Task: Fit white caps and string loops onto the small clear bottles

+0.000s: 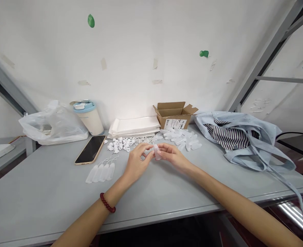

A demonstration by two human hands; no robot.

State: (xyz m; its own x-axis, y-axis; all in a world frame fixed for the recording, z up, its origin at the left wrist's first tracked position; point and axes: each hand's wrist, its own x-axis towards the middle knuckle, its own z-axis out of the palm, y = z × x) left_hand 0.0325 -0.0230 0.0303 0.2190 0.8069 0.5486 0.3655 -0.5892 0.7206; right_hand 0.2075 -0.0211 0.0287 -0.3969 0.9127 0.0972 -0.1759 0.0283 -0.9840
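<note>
Both hands meet over the middle of the grey table. A small translucent bottle [157, 152] is pinched between the fingertips of my left hand [139, 159] and my right hand [173, 157]. Its top points away from me. Behind my left hand lie several white caps [119, 144], with thin clear nozzle pieces [143, 140] beside them. Loose translucent bottles [183, 138] are heaped behind my right hand. To the left, several bottles with long thin tips [101, 172] lie side by side in a row.
A phone [91, 149], a plastic bag [53, 125] and a lidded cup [89, 118] stand at the left. White envelopes [134, 126] and an open cardboard box [174, 118] are at the back. A light blue cloth bag [244, 137] lies at the right.
</note>
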